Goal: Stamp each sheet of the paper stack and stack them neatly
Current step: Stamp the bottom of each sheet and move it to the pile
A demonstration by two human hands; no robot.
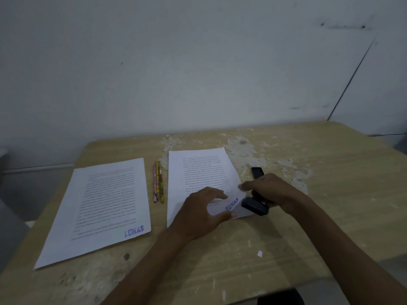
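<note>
Your right hand [272, 190] is holding the black plastic stamp [255, 206], with your fingers curled round its handle. The same hand's fingertips are pinching the right edge of the top white printed sheet [198, 172]. The stamp is sitting just off that sheet's near right corner, touching its edge.

Your left hand [201, 213] is lying on the sheet with fingers spread and bent, pressing near the blue "LUNAS" mark [231, 203]. The paper is bulging up a little between your hands.

This sheet looks stamped, so I think you are lifting it off the pile. Slide it slowly and keep your fingers off the wet blue ink, or it may smear.

Left of this sheet, past the three colourful pencils [158, 181], the other stamped white sheet [105, 205] is lying on the tan wooden table [308, 227]. Line the edges up there. A small black box [257, 172] is lying just behind your right hand.
</note>
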